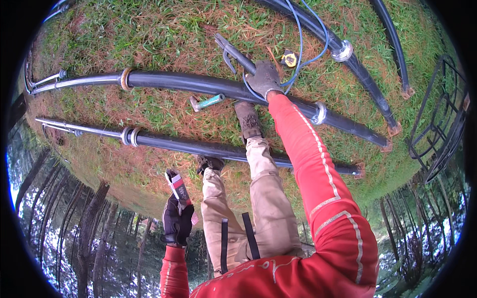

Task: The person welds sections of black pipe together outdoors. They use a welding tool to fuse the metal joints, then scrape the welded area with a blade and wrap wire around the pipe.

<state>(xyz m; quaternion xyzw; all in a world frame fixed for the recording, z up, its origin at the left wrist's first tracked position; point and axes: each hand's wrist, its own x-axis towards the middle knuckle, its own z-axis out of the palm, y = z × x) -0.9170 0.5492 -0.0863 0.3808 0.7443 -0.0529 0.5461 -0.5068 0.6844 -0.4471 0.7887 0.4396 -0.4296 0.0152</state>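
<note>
My right hand, in a grey work glove, reaches down to the upper black pipe and grips the end of a grey metal tool with a hooked lever. A thin blue cable loops past this hand. My left hand, in a dark glove, is raised near my hip and holds a red-and-white tube upright. Both sleeves are red with pale stripes. My boots stand between the two pipes.
A second black pipe with metal collars lies nearer, and two more pipes run at the upper right. A green-handled tool and a yellow tape measure lie on the grass. A black wire cage stands at right.
</note>
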